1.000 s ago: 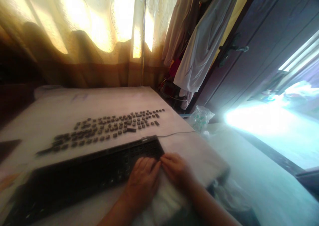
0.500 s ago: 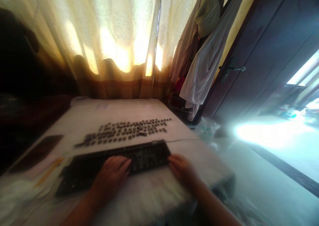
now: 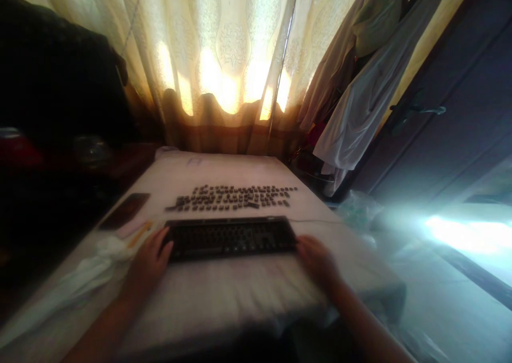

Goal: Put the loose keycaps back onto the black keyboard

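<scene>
in the head view, a pale curtain [image 3: 232,38] glows at the back. clothes [image 3: 352,123] hang on the right, next to a dark door [image 3: 452,96]. a table [image 3: 236,309] with a pale cloth on it is in front of the person.

a black keyboard [image 3: 232,240] lies flat on the table. its long way goes from side to side, so one short end is by each hand. the left hand [image 3: 148,261] is at the left end. its thumb and fingers are a little bit apart, and they touch that end. the right hand [image 3: 318,259] is at the other end, with its fingers bent close together and the tips on the edge. it is too blurry to tell if they pinch it tight. no hand is nearer, because both touch it. the keyboard lies between them.

lots of small loose keys [image 3: 228,198] sit in rows just past the keyboard, on its far side. a thin wire [image 3: 316,221] goes off to the right. past the left hand are an orange stick [image 3: 140,234], a dark flat thing [image 3: 126,211] and some crumpled white stuff [image 3: 90,267]. a clear bag [image 3: 360,208] is past the table's right side.
</scene>
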Demonstrator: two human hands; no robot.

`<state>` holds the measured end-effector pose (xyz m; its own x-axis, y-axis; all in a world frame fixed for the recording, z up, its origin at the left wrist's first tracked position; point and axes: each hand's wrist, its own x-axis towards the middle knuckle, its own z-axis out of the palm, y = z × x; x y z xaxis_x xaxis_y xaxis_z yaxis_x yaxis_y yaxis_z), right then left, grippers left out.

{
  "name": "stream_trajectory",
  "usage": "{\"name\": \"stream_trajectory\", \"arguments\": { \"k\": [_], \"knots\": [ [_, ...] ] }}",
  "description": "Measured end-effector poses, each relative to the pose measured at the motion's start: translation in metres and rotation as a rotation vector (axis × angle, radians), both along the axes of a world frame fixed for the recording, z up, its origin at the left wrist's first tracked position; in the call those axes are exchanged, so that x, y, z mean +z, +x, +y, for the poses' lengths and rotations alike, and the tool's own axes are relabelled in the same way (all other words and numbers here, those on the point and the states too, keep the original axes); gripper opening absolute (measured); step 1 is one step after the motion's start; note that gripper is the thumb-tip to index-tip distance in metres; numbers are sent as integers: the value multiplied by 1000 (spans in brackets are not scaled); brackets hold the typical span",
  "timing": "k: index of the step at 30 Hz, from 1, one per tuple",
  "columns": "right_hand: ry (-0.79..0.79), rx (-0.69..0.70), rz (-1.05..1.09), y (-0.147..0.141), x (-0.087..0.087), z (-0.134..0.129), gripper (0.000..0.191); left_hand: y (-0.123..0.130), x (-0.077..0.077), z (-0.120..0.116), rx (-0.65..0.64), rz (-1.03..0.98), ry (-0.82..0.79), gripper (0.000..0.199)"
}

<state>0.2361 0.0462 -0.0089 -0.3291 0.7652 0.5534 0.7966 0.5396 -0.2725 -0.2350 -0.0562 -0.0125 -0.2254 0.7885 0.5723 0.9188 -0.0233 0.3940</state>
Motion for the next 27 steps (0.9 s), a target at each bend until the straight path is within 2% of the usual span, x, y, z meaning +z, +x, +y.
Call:
{"name": "stream_trajectory", "arguments": {
  "k": [5, 9, 12, 16, 20, 24, 27],
  "knots": [
    [-79, -55, 18, 4, -8, 7, 38, 4, -1, 1, 52, -43, 13, 47],
    [-241, -120, 132, 7, -22, 15, 45, 11, -2, 1, 56, -41, 31, 43],
    [-295, -152, 228, 12, -28, 20, 45, 22, 1, 2, 33, -31, 34, 40],
    [-332, -233, 302, 22, -22, 21, 46, 39, 6, 4, -16, -14, 30, 37],
    [-394, -381, 258, 30, -12, 22, 57, 49, 9, 11, -73, 11, 22, 36],
    [-409, -466, 167, 34, -9, 26, 60, 47, 11, 19, -92, 36, 10, 34],
    [-431, -544, 144, 33, -2, 30, 63, 36, 15, 24, -94, 56, -12, 32]
  ]
}}
